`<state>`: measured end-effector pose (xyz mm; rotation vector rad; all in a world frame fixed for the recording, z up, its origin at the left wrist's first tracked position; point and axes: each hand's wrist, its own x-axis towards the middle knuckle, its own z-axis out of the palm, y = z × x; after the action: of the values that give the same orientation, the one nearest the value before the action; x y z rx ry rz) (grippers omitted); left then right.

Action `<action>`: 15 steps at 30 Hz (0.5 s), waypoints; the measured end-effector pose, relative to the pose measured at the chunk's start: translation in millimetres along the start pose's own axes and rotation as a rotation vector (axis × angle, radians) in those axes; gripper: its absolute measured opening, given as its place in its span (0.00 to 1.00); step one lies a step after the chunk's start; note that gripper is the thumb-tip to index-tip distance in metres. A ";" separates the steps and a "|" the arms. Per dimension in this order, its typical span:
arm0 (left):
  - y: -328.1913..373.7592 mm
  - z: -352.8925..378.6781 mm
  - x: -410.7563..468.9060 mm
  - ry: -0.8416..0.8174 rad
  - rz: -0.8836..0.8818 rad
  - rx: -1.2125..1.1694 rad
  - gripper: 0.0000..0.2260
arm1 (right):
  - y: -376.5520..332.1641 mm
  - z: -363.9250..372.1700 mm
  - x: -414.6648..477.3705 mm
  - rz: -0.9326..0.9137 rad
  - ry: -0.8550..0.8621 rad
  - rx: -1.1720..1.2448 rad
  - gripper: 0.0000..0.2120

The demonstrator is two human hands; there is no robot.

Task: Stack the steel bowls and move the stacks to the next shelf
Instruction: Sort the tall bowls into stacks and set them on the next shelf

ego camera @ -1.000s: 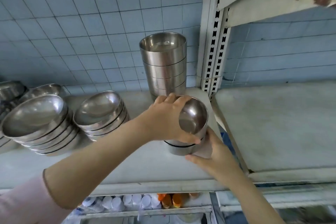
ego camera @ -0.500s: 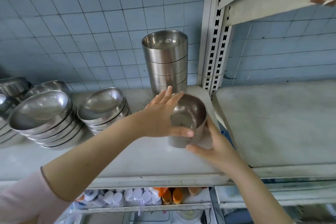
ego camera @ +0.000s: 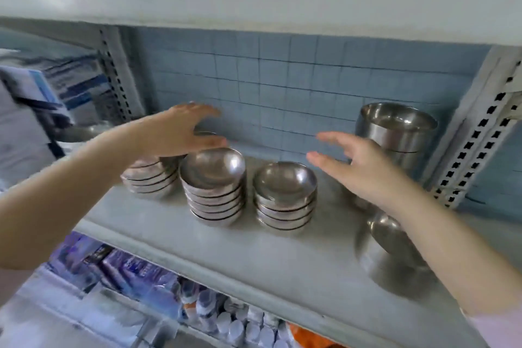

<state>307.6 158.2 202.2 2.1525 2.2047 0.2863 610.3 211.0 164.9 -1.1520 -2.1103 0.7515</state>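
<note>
Left hand (ego camera: 180, 133) and right hand (ego camera: 364, 172) lifted free above grey shelf (ego camera: 282, 260).

A pale pink sleeve (ego camera: 498, 329)

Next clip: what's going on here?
A person reaches into a shelf of steel bowls, both hands open. The left hand is above the leftmost stack of shallow bowls; the right hand is in front of the tall stack of deep bowls. A middle stack and a right stack of shallow bowls stand between. A short stack of deep bowls sits front right, partly behind the right arm.
</note>
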 end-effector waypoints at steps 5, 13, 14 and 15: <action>-93.7 -27.2 0.2 0.001 -0.152 0.029 0.34 | -50.6 65.5 79.6 -0.060 -0.121 -0.054 0.29; -214.7 -32.6 54.8 -0.157 -0.181 0.042 0.44 | -94.7 158.2 180.3 0.163 -0.327 -0.073 0.37; -223.8 -30.1 66.3 -0.190 -0.184 0.054 0.44 | -97.3 167.5 190.3 0.199 -0.364 -0.104 0.38; -231.7 -26.3 77.8 -0.229 -0.192 0.076 0.44 | -98.9 176.3 199.7 0.241 -0.403 -0.138 0.39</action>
<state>72.3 229.3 197.3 1.8782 2.2967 -0.0507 342.5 306.2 169.5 -1.4462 -2.4073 1.0339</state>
